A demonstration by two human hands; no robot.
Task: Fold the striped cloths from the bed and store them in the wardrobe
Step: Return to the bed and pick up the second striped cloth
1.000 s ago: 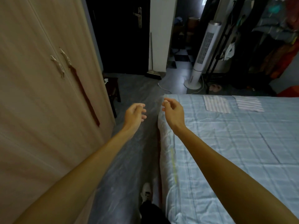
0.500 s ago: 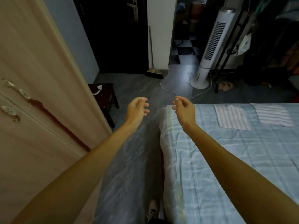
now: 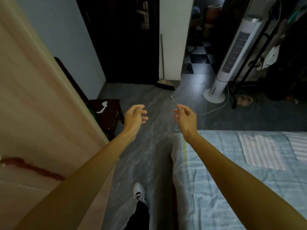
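Note:
Two striped cloths lie flat on the blue checked bed [image 3: 216,188]: one pink-and-white cloth [image 3: 260,151] near the bed's far edge and a second cloth [image 3: 299,146] cut off by the right border. My left hand [image 3: 135,117] hovers over the floor aisle, fingers loosely curled and empty. My right hand [image 3: 185,117] hovers just past the bed's far left corner, also empty with fingers apart. The beige wardrobe [image 3: 33,113] fills the left side, doors closed.
A dark stool [image 3: 108,112] stands beside the wardrobe. A broom [image 3: 163,82] leans on the white wall, a tower fan [image 3: 230,63] with its cable stands ahead right, and a clothes rack [image 3: 265,47] is further right. My shoe [image 3: 138,191] is in the grey aisle.
The view has advanced along the aisle; the wardrobe handles have slid out of sight to the left. Both hands stay empty and have spread slightly further apart.

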